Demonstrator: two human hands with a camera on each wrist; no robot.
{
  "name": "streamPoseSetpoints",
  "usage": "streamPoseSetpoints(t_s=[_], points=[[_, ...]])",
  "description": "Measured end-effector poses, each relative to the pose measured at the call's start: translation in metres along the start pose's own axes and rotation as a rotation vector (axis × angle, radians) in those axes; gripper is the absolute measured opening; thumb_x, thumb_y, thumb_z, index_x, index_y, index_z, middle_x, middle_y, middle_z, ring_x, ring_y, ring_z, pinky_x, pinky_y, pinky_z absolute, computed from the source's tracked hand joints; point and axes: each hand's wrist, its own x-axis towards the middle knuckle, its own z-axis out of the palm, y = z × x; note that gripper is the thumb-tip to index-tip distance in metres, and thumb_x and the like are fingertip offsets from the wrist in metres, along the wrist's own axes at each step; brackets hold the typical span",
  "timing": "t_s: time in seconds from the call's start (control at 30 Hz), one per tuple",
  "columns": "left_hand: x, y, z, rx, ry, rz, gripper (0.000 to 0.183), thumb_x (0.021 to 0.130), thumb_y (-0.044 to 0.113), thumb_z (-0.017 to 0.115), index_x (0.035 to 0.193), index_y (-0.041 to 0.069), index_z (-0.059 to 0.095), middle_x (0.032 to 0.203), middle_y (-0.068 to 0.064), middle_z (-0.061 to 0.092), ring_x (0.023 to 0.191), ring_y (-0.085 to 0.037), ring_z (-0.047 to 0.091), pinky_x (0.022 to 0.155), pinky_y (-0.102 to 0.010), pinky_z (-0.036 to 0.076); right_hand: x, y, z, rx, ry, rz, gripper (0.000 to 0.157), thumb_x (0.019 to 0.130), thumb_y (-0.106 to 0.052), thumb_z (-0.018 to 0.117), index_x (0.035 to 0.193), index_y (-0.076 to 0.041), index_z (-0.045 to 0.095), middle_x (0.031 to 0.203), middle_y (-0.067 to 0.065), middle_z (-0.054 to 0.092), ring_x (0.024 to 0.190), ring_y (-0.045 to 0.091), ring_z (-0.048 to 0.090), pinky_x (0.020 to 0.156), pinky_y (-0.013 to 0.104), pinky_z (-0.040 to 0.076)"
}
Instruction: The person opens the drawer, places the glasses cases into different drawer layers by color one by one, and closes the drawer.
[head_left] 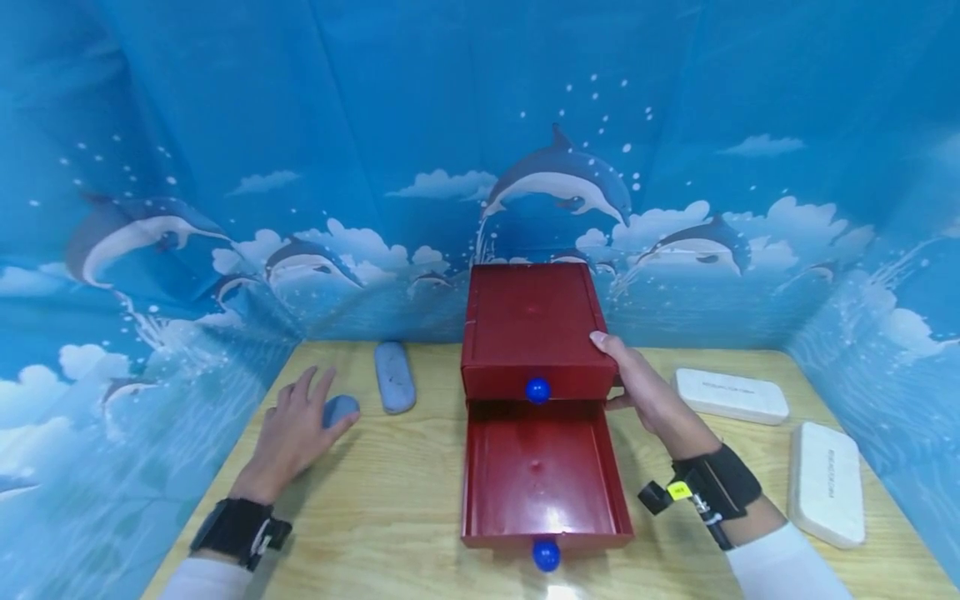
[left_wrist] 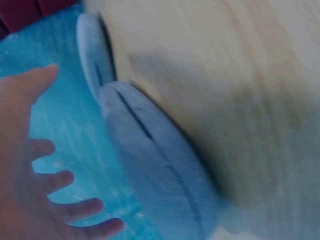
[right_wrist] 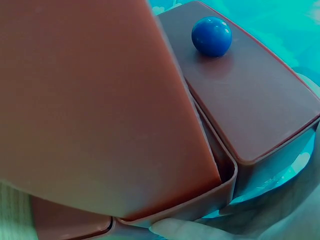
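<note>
You seem to be in a small staged booth, closer to a lab's recording corner than to a home or workshop. Printed cloth (head_left: 405, 100), blue with clouds (head_left: 448, 185) and leaping dolphins (head_left: 561, 167), hangs beyond your left hand (head_left: 294, 425) and right hand (head_left: 641, 385) and wraps round on both sides, its creases showing. It closes in the pale wood-grain bench (head_left: 405, 508) below your hands. Black straps (head_left: 727, 477) with small devices (head_left: 656, 497) sit on your wrists, just behind the hands, and suit a recording setup. You cannot tell what room lies behind the cloth.
</note>
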Motion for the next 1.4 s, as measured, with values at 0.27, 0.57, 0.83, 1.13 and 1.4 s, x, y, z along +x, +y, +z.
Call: streamPoseSetpoints(t_s=[0.27,0.57,0.83,1.13,1.4], points=[[-0.005,-0.017,0.017,-0.017,-0.134,-0.082,0.096,0.083,0.071,0.051,0.150,0.009,0.019,0.145,-0.032,0.022,0.117,-0.060,0.029,0.084,-0.076,0.028,0.000,-0.002,0.000,0.001,-0.002,0.010,0.077,0.091,-0.067,0.039,0.143,-0.011,0.031,0.131,0.022,0.045,0.109,0.037,0.050,0.078,0.053,0.051],[-0.006,-0.022,0.028,0.005,-0.158,-0.104,0.097,0.082,0.072,0.051,0.150,0.009,0.020,0.135,-0.036,0.031,0.110,-0.060,0.035,0.080,-0.072,0.033,0.000,-0.003,0.000,-0.008,-0.001,0.001,0.078,0.090,-0.068,0.039,0.142,-0.011,0.033,0.131,0.020,0.046,0.109,0.036,0.051,0.077,0.052,0.051],[-0.001,-0.024,0.033,-0.017,-0.224,-0.123,0.098,0.084,0.073,0.046,0.148,0.004,0.021,0.133,-0.036,0.033,0.110,-0.058,0.036,0.081,-0.069,0.035,0.000,-0.003,-0.001,-0.019,0.001,-0.005,0.078,0.090,-0.068,0.038,0.143,-0.011,0.033,0.131,0.021,0.046,0.109,0.036,0.051,0.078,0.052,0.051],[-0.001,-0.019,0.038,-0.061,-0.232,-0.103,0.083,0.092,0.058,0.050,0.141,-0.006,0.030,0.130,-0.036,0.036,0.112,-0.057,0.036,0.085,-0.069,0.034,-0.002,-0.002,0.000,-0.010,0.001,-0.012,0.076,0.091,-0.067,0.038,0.142,-0.011,0.034,0.129,0.021,0.049,0.107,0.035,0.053,0.077,0.052,0.051],[-0.003,-0.012,0.038,-0.018,-0.197,-0.069,0.074,0.094,0.052,0.050,0.126,-0.014,0.039,0.110,-0.031,0.046,0.094,-0.049,0.048,0.073,-0.061,0.044,-0.003,-0.001,0.000,-0.006,0.005,-0.001,0.076,0.091,-0.067,0.037,0.142,-0.011,0.033,0.130,0.022,0.048,0.107,0.035,0.052,0.077,0.052,0.051]])
